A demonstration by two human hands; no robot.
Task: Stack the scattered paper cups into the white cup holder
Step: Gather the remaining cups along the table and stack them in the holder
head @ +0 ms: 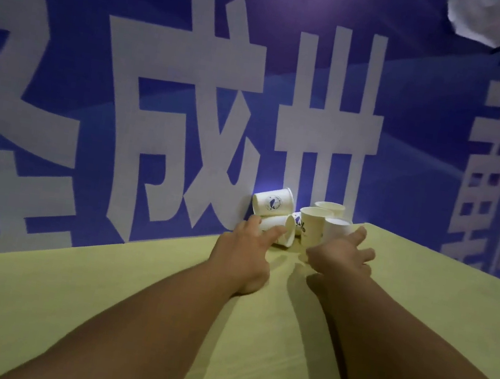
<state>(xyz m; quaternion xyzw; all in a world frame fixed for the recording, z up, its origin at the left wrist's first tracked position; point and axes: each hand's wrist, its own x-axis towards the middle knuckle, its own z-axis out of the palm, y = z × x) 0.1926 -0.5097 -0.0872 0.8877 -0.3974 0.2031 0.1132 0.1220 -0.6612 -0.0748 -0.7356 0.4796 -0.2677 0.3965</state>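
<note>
On the pale yellow-green counter (78, 309) the left hand (244, 248) reaches forward, with thumb and forefinger spread and curled round a white paper cup on its side (269, 223). That cup's mouth points toward the right hand, and it sits in the fork between the two digits, held there. Just beyond this hand's fingertips a tipped white paper cup with a round dark logo (272, 204) lies on top of the held one, against the blue wall banner with large white characters (193, 83). Between the two hands stands an upright cream paper cup with dark print (312, 229). A small tipped cup (296, 219) is wedged on its left-hand side, and another upright cream cup (330, 207) stands behind it. The right hand (343, 253) stretches its forefinger along the outer side of a plain white closed-topped cylinder (336, 229); I cannot tell whether that is an upturned cup or the holder. Its other fingers are loosely bent and the thumb is hidden, so I cannot tell whether it grips anything.
</note>
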